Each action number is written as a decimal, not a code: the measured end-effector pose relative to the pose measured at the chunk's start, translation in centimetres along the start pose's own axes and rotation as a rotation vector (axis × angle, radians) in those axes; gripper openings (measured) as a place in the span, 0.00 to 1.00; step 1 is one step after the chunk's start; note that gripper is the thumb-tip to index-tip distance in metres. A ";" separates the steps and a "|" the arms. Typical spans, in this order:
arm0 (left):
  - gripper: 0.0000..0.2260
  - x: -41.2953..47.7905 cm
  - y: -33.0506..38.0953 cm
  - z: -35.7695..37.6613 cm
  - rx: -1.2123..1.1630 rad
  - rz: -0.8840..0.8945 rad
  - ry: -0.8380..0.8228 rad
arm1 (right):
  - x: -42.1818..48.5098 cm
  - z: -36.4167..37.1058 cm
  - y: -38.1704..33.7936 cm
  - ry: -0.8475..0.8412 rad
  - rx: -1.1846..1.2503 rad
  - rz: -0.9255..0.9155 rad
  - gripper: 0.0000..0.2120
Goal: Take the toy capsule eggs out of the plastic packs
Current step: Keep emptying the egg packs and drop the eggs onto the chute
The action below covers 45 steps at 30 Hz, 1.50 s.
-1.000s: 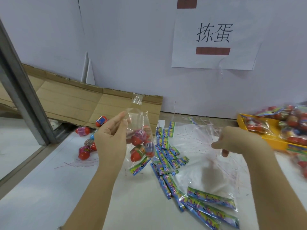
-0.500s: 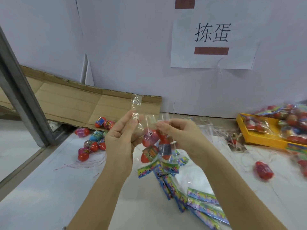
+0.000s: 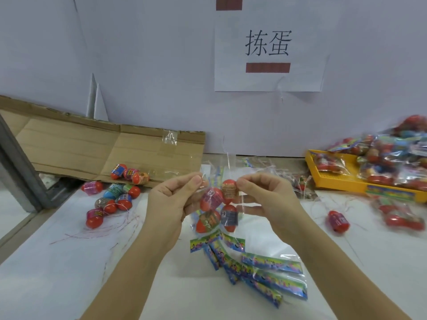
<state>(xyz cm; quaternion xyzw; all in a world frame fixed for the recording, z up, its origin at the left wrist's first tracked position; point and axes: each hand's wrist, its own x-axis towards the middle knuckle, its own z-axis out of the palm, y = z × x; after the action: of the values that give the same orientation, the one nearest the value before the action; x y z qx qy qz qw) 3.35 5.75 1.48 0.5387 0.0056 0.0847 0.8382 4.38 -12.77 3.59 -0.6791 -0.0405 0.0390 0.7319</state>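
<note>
White table has loose eggs on it; left hand and right hand each pinch one clear pack holding four eggs.

A white paper sign on the wall reads 拣蛋 in large black characters between two dark red bars, while one capsule egg inside the clear plastic pack shows a digit, 6 or 9; other print is unreadable.
</note>
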 end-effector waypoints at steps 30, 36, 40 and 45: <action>0.18 -0.1 -2.7 0.9 0.090 -0.193 -0.051 | 0.2 -3.8 2.2 0.051 0.113 0.081 0.15; 0.17 0.0 -2.8 0.4 0.184 -0.210 -0.021 | 0.4 -3.7 2.4 0.014 0.074 0.084 0.16; 0.05 0.0 -2.8 0.4 0.174 -0.171 0.039 | 0.4 -3.8 2.5 0.005 0.096 0.070 0.14; 0.07 -0.2 -3.1 0.8 0.202 -0.125 0.080 | 0.4 -4.0 2.8 0.010 0.070 0.045 0.14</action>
<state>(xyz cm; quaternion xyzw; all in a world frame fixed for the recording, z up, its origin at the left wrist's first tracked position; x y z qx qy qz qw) 3.69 3.71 -1.04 0.6152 0.0812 0.0530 0.7824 5.24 -16.46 0.48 -0.6542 -0.0202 0.0533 0.7542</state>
